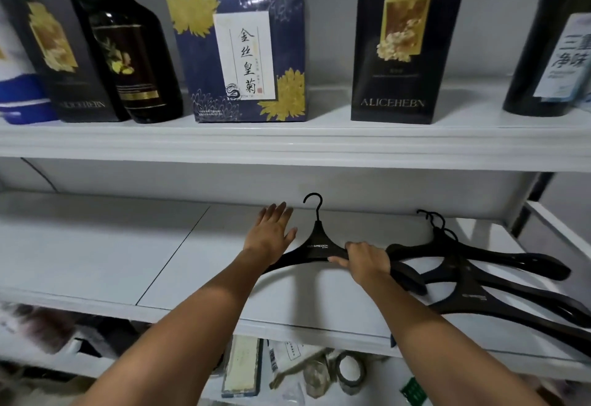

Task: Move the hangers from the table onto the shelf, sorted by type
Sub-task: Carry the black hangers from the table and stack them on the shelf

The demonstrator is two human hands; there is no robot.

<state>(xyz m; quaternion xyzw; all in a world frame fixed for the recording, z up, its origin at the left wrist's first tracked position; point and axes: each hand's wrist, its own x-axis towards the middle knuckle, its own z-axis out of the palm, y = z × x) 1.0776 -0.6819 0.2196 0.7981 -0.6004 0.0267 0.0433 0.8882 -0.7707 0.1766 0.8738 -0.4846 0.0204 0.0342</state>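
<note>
On tall black carton point(406, 53): "ALICEHEBN". On white label of navy-and-gold square box point(249, 60): "金丝皇菊". On black plastic hanger point(319, 242), small white print: "IMPRESSION". On dark glass bottle point(556, 53), pale label: "净味".

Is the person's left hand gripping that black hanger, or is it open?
Open: the left hand has straight, spread fingers curled round nothing; only the right hand grips the hanger.

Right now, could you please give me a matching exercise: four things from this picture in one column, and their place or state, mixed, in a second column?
Things:
1. left hand
2. right hand
3. blue box
4. pile of hangers

Place or state:
A. stands on the upper shelf
B. grips the black hanger
C. open, fingers straight
D. lies on the lower shelf, at the right

Pairs: 1-C, 2-B, 3-A, 4-D.
</note>
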